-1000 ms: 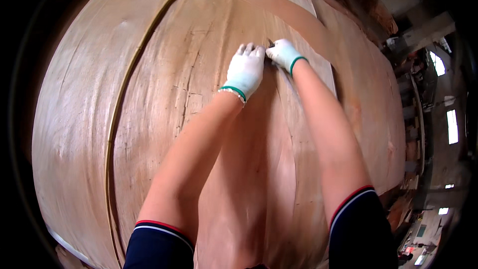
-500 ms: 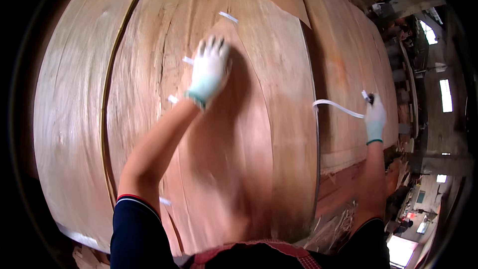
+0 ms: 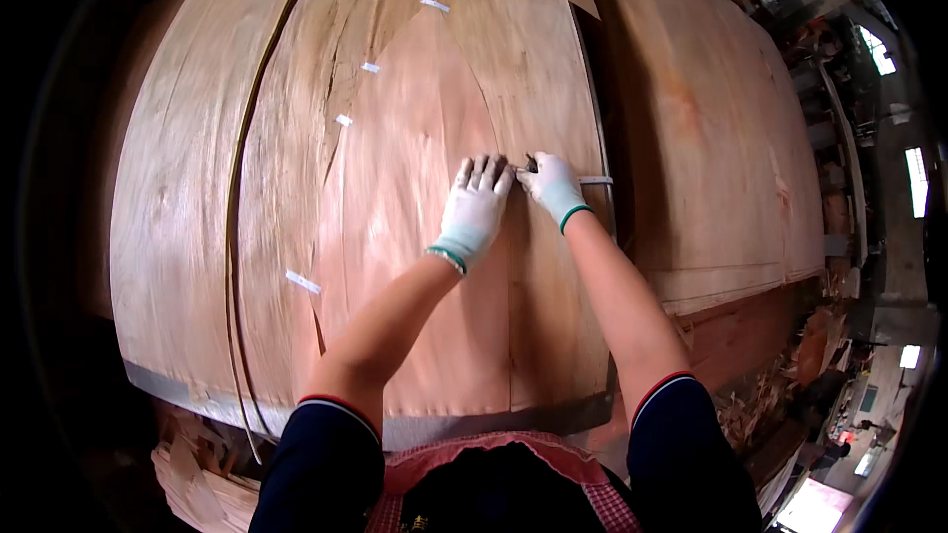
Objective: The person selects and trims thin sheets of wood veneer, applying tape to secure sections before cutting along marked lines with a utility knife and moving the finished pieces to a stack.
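Observation:
A pinkish, pointed piece of wood veneer [image 3: 405, 163] lies on a paler veneer sheet [image 3: 533, 69]. My left hand [image 3: 477, 202], in a white glove with a green cuff, rests on the pink piece near its right-hand seam, fingers stretched out. Just beside its fingertips my gloved right hand [image 3: 555, 185] is closed around a small dark tool [image 3: 531, 164], mostly hidden by the fingers. A white tape strip [image 3: 595, 180] shows to the right of that hand, reaching the sheet's edge. Short white tape pieces [image 3: 434, 5] sit at the tip and along the left seam.
A thin long strip [image 3: 237, 168] runs lengthwise over the sheet at left. Another veneer stack [image 3: 721, 138] stands to the right past a dark gap. Veneer scraps [image 3: 197, 474] lie below at the near left, and more debris is at right.
My right hand has come left from over the right stack to beside my left hand. My left hand has moved down and right, from near the pink piece's tip to its right seam.

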Action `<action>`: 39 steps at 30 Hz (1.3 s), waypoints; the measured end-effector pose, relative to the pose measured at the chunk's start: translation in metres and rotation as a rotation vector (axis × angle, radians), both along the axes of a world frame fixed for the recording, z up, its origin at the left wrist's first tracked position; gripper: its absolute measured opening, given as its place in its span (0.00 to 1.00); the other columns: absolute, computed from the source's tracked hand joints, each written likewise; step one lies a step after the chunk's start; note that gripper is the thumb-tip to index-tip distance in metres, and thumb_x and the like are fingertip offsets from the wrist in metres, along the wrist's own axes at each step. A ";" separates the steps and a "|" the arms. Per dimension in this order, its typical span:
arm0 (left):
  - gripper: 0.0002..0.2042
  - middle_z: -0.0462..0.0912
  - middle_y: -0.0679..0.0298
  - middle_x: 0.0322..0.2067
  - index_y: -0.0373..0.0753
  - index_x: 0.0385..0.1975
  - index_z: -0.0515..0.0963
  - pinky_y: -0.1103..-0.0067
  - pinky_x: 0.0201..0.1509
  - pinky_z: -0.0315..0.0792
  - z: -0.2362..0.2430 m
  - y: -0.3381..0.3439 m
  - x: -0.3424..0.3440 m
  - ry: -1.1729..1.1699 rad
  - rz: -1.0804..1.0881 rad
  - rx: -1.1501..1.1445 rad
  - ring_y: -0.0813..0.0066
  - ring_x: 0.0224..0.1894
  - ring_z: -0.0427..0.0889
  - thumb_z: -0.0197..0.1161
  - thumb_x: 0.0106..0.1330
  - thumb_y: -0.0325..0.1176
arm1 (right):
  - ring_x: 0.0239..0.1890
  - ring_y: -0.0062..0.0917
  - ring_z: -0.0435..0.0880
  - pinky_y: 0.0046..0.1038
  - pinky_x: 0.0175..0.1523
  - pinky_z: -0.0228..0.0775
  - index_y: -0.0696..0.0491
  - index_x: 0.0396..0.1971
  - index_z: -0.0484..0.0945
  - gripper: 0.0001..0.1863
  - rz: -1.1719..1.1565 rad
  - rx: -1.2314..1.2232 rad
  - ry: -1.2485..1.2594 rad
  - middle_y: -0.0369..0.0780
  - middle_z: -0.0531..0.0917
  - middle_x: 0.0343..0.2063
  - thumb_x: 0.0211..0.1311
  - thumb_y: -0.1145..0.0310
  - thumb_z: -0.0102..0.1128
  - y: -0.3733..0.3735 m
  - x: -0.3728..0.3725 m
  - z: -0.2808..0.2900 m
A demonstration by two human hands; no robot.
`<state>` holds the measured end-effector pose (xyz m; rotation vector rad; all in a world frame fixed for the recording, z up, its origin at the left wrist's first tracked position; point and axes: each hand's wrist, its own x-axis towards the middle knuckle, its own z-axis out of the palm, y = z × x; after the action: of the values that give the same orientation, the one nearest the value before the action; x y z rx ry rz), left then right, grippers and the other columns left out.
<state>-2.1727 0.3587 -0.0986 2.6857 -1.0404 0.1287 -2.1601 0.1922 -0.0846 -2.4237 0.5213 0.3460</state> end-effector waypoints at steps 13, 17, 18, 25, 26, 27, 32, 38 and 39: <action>0.29 0.61 0.53 0.67 0.37 0.68 0.58 0.61 0.76 0.43 0.015 0.089 -0.180 0.161 0.254 0.044 0.53 0.71 0.55 0.53 0.68 0.36 | 0.35 0.47 0.82 0.43 0.36 0.72 0.52 0.38 0.78 0.09 0.128 -0.299 0.016 0.48 0.83 0.32 0.64 0.63 0.57 -0.110 -0.313 0.113; 0.29 0.63 0.53 0.66 0.36 0.66 0.61 0.62 0.74 0.49 0.019 0.092 -0.304 0.261 0.308 -0.211 0.53 0.69 0.59 0.57 0.63 0.31 | 0.25 0.20 0.80 0.25 0.27 0.68 0.56 0.35 0.78 0.07 0.216 0.435 0.196 0.39 0.82 0.23 0.60 0.71 0.64 -0.020 -0.347 0.062; 0.30 0.64 0.54 0.65 0.37 0.66 0.61 0.63 0.74 0.51 0.022 0.089 -0.320 0.350 0.316 -0.229 0.55 0.68 0.61 0.57 0.62 0.31 | 0.24 0.17 0.79 0.22 0.27 0.66 0.56 0.34 0.77 0.07 0.145 0.498 0.226 0.37 0.82 0.23 0.60 0.71 0.64 0.002 -0.345 0.046; 0.27 0.65 0.53 0.65 0.34 0.64 0.63 0.65 0.72 0.54 0.024 0.068 -0.358 0.250 0.178 -0.143 0.60 0.67 0.65 0.50 0.62 0.28 | 0.23 0.16 0.79 0.22 0.25 0.68 0.59 0.30 0.74 0.11 -0.041 0.782 0.234 0.35 0.80 0.22 0.62 0.68 0.65 0.052 -0.341 0.017; 0.27 0.65 0.53 0.65 0.33 0.64 0.63 0.65 0.73 0.53 0.025 0.064 -0.360 0.209 0.164 -0.041 0.60 0.67 0.64 0.50 0.62 0.29 | 0.24 0.22 0.82 0.28 0.28 0.71 0.58 0.31 0.75 0.10 0.083 0.705 0.241 0.39 0.82 0.22 0.62 0.67 0.63 0.049 -0.339 0.022; 0.27 0.65 0.52 0.65 0.33 0.64 0.63 0.64 0.73 0.52 0.027 0.060 -0.360 0.177 0.164 0.070 0.60 0.67 0.64 0.50 0.62 0.30 | 0.24 0.22 0.82 0.28 0.28 0.71 0.58 0.31 0.75 0.10 0.064 0.638 0.211 0.39 0.82 0.22 0.62 0.67 0.63 0.045 -0.334 0.029; 0.13 0.80 0.57 0.45 0.38 0.43 0.76 0.63 0.70 0.56 0.052 0.054 -0.328 0.276 0.243 -0.104 0.63 0.56 0.75 0.52 0.59 0.28 | 0.24 0.33 0.80 0.33 0.31 0.70 0.59 0.32 0.76 0.10 0.527 0.190 0.132 0.46 0.81 0.23 0.59 0.68 0.62 0.023 -0.284 0.054; 0.20 0.77 0.54 0.54 0.35 0.52 0.73 0.64 0.72 0.55 0.042 0.074 -0.315 0.131 0.321 -0.260 0.57 0.62 0.71 0.54 0.57 0.27 | 0.24 0.19 0.77 0.24 0.30 0.70 0.60 0.31 0.76 0.12 0.312 0.590 0.416 0.37 0.81 0.24 0.61 0.66 0.64 0.028 -0.298 0.050; 0.23 0.74 0.53 0.57 0.35 0.56 0.71 0.64 0.73 0.54 0.036 0.075 -0.326 0.085 0.189 -0.219 0.58 0.64 0.68 0.55 0.58 0.29 | 0.24 0.17 0.77 0.22 0.30 0.70 0.59 0.32 0.76 0.12 0.215 0.581 0.398 0.36 0.82 0.25 0.62 0.65 0.65 0.029 -0.310 0.051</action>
<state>-2.4982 0.4340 -0.0625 2.5593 -0.7024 0.1526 -2.4701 0.2208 -0.0339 -1.8464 0.2698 0.9431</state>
